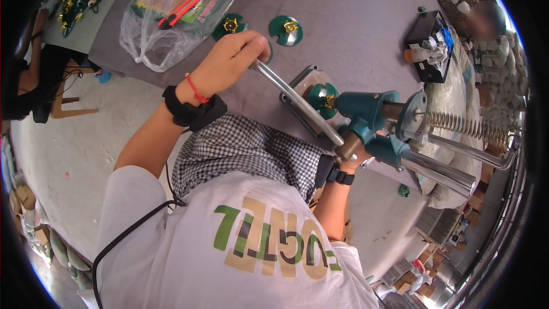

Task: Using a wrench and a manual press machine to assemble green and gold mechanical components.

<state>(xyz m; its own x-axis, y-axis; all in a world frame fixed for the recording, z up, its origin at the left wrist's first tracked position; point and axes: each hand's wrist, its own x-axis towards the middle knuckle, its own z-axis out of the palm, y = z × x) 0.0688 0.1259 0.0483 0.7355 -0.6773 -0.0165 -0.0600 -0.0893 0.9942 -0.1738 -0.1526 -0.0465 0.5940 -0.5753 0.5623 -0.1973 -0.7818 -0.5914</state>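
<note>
My left hand [235, 60] is closed, fingers bent together, over the table beside the free end of a steel lever [297, 100]. A green edge shows just past its fingertips; what they hold is hidden. The lever runs to the hub of a teal hand press [363, 111]. Under the press's ram lies a green disc [323, 98] with a gold, star-like fitting, on a metal base plate [297, 86]. My right hand [354, 159] is mostly hidden behind the press near the hub, so its fingers cannot be made out. Beyond my left hand lie two similar discs, one left [230, 25], one right [286, 30].
Left on the grey table [354, 23], a clear plastic bag [151, 40] carries a red-and-black utility knife [186, 7]. A black box [429, 46] with crumpled wrapping stands at right. The press's spring [466, 125] and steel rods stick out rightward. Another person sits at far left, another at upper right.
</note>
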